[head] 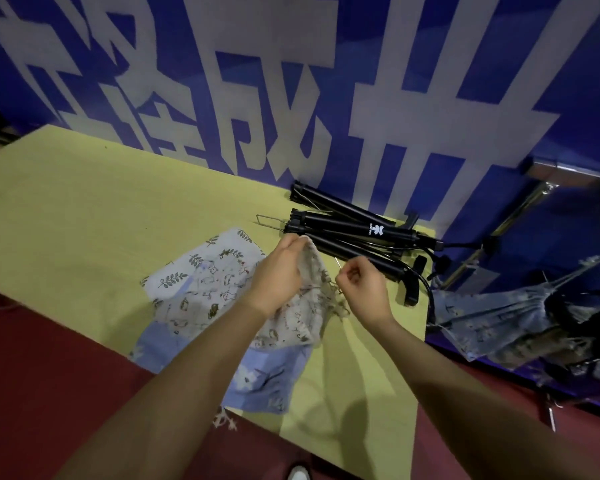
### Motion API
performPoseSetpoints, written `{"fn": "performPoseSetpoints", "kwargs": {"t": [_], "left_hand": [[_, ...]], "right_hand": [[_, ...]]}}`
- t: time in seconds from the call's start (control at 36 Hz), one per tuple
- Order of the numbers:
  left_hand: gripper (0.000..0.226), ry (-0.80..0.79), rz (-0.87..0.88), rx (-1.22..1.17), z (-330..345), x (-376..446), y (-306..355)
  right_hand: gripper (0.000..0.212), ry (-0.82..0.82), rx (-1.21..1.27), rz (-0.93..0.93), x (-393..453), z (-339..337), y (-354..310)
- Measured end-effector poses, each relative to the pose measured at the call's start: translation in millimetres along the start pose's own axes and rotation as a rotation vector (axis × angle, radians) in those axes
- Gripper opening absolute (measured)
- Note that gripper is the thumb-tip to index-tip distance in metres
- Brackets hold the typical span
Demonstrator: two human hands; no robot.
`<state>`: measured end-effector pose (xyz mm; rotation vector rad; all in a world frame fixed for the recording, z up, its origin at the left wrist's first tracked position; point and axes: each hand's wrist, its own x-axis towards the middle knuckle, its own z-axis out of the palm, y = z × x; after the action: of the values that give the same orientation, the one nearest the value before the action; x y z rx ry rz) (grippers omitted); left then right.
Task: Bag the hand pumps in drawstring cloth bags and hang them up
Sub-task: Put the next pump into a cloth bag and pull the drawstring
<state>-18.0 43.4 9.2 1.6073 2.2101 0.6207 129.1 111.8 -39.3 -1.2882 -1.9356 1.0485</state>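
Both hands, left (pixel 280 271) and right (pixel 359 284), pinch a bag (pixel 298 317); beyond it, pumps (pixel 357 237) lie lengthwise along the blue wall (pixel 499 64) on the yellow desk (pixel 84 209).

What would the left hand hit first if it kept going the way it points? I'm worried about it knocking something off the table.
Probably the black hand pumps. The left hand, gripping the mouth of the beige cloth bag, points up and away toward their near ends, just beyond its fingertips. Depth is hard to judge, so it might pass above them.
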Motion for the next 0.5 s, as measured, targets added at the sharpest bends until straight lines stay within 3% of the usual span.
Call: {"fn": "performPoseSetpoints", "kwargs": {"t": [0.11,0.22,0.36,0.5], "left_hand": [[0.069,-0.001,-0.002,0.042,-18,3,-2],[0.066,0.048,0.022,-0.010,-46,5,-3],[0.062,0.153,0.035,-0.066,-78,8,-5],[0.059,0.220,0.020,-0.052,-92,11,-16]], "right_hand": [[0.001,-0.052,-0.041,-0.179,0,6,-27],[0.005,-0.112,-0.258,-0.403,6,15,-48],[0.015,-0.067,-0.445,-0.560,16,30,-76],[0.013,0.012,-0.475,-0.546,27,42,-95]]}}
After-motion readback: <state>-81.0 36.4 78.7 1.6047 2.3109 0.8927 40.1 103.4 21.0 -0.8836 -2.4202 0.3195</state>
